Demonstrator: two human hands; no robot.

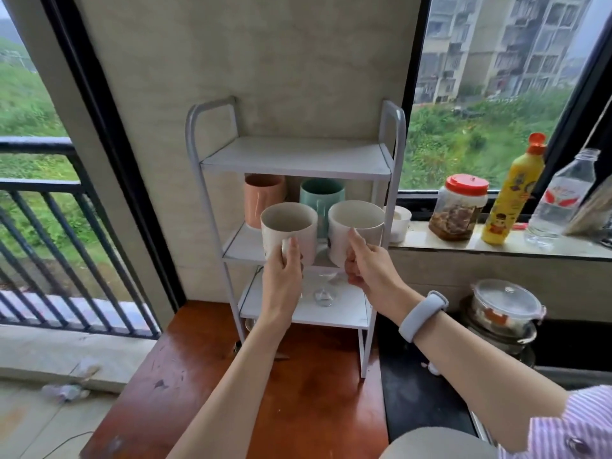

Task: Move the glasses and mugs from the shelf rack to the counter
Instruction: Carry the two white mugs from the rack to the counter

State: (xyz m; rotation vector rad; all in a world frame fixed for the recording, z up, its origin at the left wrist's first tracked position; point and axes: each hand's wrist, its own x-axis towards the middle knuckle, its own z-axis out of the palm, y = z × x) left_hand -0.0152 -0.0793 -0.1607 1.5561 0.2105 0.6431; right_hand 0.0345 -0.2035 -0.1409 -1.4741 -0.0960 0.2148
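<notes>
Two white mugs (pixel 288 230) (pixel 356 230), L/R fingers (pixel 287 256) (pixel 359 246) clenched round handles, front of rack (pixel 298 160).

The shelf rack (pixel 387 167) stood on the surface (pixel 205 376), against the wall. On its middle shelf two mugs (pixel 265 197) sat at the back; before them, the left hand (pixel 281 276) and right hand (pixel 367 263) each held a mug, side by side. A glass (pixel 324 293) stood on the shelf below.

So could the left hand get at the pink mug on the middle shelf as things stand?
Probably not yet: the left hand already holds a white mug, which sits right in front of the pink mug. It would need to set that down first.
</notes>
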